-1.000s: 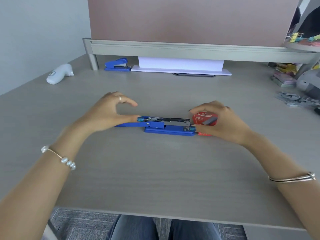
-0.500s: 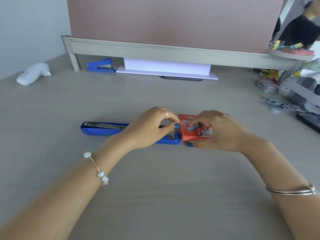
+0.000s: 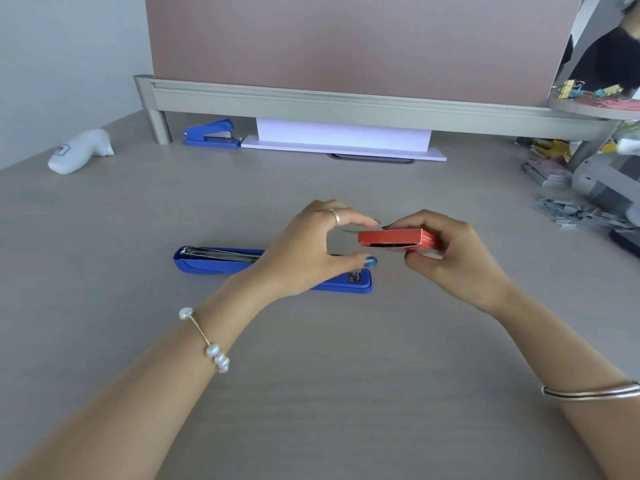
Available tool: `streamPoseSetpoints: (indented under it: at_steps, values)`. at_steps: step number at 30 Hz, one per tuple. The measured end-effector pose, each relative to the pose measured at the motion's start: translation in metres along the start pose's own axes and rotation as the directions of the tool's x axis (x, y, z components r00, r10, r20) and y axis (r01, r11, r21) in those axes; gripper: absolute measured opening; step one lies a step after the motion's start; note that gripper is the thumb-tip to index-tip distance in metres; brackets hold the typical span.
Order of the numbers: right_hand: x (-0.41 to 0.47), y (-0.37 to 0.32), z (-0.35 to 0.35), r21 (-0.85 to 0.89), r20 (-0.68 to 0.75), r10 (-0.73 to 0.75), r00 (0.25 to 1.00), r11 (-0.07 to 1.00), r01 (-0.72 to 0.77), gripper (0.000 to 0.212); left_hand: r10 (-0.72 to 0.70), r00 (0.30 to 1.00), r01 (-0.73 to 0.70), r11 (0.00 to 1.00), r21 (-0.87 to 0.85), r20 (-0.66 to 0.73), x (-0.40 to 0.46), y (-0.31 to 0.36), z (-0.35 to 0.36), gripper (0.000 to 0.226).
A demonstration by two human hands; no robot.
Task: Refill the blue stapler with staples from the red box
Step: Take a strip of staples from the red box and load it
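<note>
The blue stapler (image 3: 214, 261) lies folded open flat on the desk, its metal staple channel facing up on the left half. My right hand (image 3: 450, 258) holds the red box (image 3: 394, 239) lifted above the desk, its open end turned toward the left with a flap sticking out. My left hand (image 3: 311, 251) hovers over the stapler's right half, thumb and fingers spread apart around the box's open end, holding nothing. The middle of the stapler is hidden under my left hand.
A second blue stapler (image 3: 211, 135) and a white paper stack (image 3: 343, 142) sit at the back under the partition rail. A white device (image 3: 81, 150) lies far left. Loose grey staples (image 3: 571, 211) and stationery clutter (image 3: 550, 168) crowd the right side.
My right hand has lifted the red box off the desk and turned its open end leftward. My left hand has risen from the stapler toward that end. The stapler stays flat.
</note>
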State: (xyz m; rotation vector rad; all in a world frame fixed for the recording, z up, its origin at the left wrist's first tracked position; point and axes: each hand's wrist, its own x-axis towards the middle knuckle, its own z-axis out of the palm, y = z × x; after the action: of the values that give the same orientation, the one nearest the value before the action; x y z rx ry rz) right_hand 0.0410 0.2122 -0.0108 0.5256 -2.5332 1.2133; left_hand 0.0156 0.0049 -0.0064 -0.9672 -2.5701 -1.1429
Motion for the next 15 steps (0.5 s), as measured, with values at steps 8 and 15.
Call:
streamPoseSetpoints:
  at_steps: [8, 15]
  values:
    - [0.001, 0.005, 0.013, 0.259, 0.05, 0.048, 0.998, 0.964, -0.06, 0.04, 0.021, 1.0, -0.019, 0.983, -0.18, 0.01, 0.0, 0.004, -0.008, 0.012]
    - [0.0, 0.007, 0.013, 0.276, 0.032, -0.001, 0.999, 0.961, -0.008, 0.033, 0.203, 0.967, -0.188, 0.977, 0.105, -0.157, -0.005, 0.013, -0.003, 0.022]
